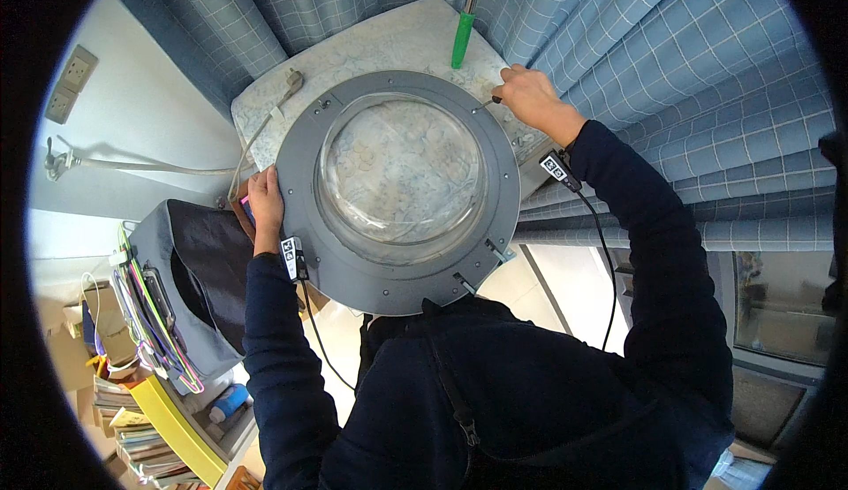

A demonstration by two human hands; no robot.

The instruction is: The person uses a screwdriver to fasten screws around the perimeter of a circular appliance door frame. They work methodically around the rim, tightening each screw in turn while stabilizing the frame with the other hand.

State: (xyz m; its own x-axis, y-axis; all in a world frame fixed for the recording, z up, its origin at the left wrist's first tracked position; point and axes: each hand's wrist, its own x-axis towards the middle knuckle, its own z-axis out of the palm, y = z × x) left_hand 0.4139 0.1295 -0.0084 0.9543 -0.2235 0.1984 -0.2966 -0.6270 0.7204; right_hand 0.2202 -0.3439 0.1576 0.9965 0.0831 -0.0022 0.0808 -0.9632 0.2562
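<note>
A round washing machine door [499, 176] lies on a pale marble-patterned surface [397, 39]. Its wide grey ring is dotted with small screws and surrounds a clear glass bowl [402, 163]. My left hand [265, 203] grips the ring's left edge, thumb on top and fingers partly out of sight below. Closed around the dark handle of a thin screwdriver [497, 98] is my right hand [534, 99], at the ring's upper right. The shaft points toward a screw on the ring; whether the tip touches it I cannot tell. A metal hinge [500, 251] sits at the ring's lower right.
A green-handled rod [462, 41] rests at the back, near blue checked curtains [742, 66]. A cable with a plug [293, 82] lies on the surface's left side. A dark fabric bag [208, 269], hangers [155, 313] and stacked books [159, 450] stand at lower left.
</note>
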